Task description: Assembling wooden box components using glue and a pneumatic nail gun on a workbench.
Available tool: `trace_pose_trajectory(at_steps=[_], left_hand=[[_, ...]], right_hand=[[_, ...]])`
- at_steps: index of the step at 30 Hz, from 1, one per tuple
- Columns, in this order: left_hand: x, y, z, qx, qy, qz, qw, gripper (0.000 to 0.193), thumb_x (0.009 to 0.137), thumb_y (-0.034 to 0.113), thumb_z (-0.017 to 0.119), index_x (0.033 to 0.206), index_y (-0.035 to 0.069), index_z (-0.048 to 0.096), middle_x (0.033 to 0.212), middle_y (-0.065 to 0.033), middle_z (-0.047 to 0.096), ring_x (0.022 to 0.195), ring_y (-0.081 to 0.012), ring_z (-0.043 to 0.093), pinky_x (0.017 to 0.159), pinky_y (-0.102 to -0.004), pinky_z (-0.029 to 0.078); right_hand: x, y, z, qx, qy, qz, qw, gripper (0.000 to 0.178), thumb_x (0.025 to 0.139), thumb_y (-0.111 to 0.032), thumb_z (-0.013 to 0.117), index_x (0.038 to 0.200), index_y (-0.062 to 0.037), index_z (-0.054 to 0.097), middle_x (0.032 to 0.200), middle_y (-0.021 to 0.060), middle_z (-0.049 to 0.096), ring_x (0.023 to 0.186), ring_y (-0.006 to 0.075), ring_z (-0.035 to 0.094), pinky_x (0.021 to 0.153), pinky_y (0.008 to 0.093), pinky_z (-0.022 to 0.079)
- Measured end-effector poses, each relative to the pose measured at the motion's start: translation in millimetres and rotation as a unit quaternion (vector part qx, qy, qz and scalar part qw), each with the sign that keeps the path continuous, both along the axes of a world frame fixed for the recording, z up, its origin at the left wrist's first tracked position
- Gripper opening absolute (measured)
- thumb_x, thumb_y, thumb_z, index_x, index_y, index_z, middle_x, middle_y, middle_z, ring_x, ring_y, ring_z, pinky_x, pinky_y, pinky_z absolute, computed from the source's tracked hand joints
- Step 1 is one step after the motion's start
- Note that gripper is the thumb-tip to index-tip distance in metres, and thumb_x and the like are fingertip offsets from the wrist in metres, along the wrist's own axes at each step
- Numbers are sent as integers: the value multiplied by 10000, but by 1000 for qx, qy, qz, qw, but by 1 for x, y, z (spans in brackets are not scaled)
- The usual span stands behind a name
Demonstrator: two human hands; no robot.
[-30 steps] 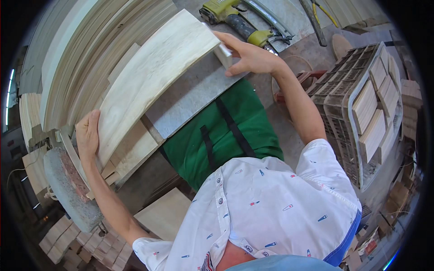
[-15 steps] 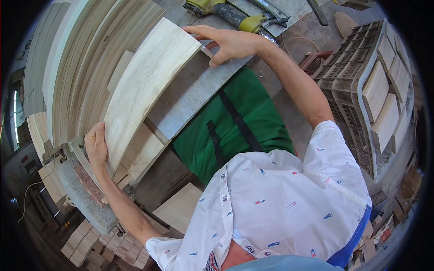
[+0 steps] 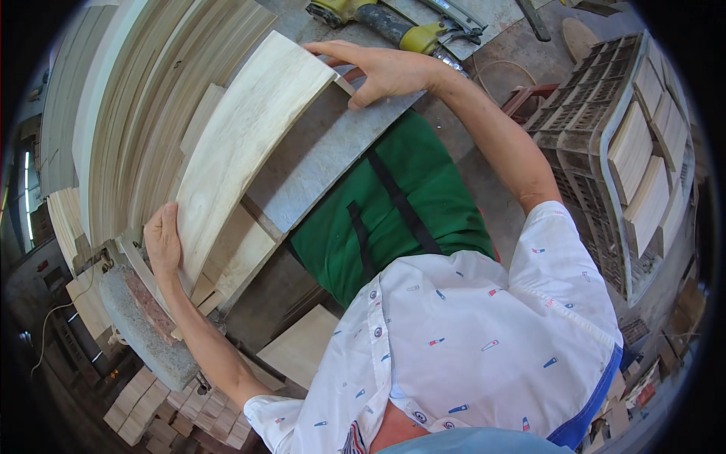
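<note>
A long pale wooden board (image 3: 249, 121) lies tilted in front of me, one end far and the other near on the left. At its near end my left hand (image 3: 162, 240) grips the edge, fingers closed round it. My right hand (image 3: 382, 69) is curled about the far end, thumb on a short wooden piece beneath and fingers at the end edge; part of its grip is hidden. Under the board is a grey flat work surface (image 3: 310, 178), with another wooden piece (image 3: 240, 238) by its near end.
Tall stacked boards (image 3: 144, 113) stand at the left, beside a grey stone-like block (image 3: 140, 329). A yellow-green nail gun (image 3: 420, 38) lies at the back. A plastic crate (image 3: 575, 144) of wooden pieces stands right. Small wood blocks (image 3: 140, 405) are piled lower left.
Almost nothing differs. My left hand sits a touch higher along the board's near end, and the view has shifted very slightly.
</note>
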State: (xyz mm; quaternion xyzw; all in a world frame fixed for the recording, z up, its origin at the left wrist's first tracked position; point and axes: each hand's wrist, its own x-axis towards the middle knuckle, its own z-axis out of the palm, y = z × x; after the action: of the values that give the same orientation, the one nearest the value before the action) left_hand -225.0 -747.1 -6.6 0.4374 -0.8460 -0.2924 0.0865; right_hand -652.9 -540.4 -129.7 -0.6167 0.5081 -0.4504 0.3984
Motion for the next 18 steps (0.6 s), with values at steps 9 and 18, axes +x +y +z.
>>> trace_pose_trajectory(at_steps=[9, 18], left_hand=[[1, 0, -1, 20, 11, 3, 1000, 433, 1090, 328, 550, 833, -20, 553, 768, 65, 478, 751, -59, 384, 651, -238, 351], [0, -3, 1, 1, -37, -5, 999, 419, 1078, 331, 567, 872, -34, 561, 769, 28, 482, 765, -82, 396, 665, -259, 369]], right_hand=[[2, 2, 3, -4, 2, -7, 1000, 1037, 717, -152, 752, 1624, -152, 248, 1515, 144, 425, 1385, 304, 466, 1073, 418, 499], [1, -1, -7, 17, 9, -14, 1000, 1040, 716, -168, 754, 1626, -195, 252, 1502, 159, 452, 1313, 302, 530, 1010, 403, 528]])
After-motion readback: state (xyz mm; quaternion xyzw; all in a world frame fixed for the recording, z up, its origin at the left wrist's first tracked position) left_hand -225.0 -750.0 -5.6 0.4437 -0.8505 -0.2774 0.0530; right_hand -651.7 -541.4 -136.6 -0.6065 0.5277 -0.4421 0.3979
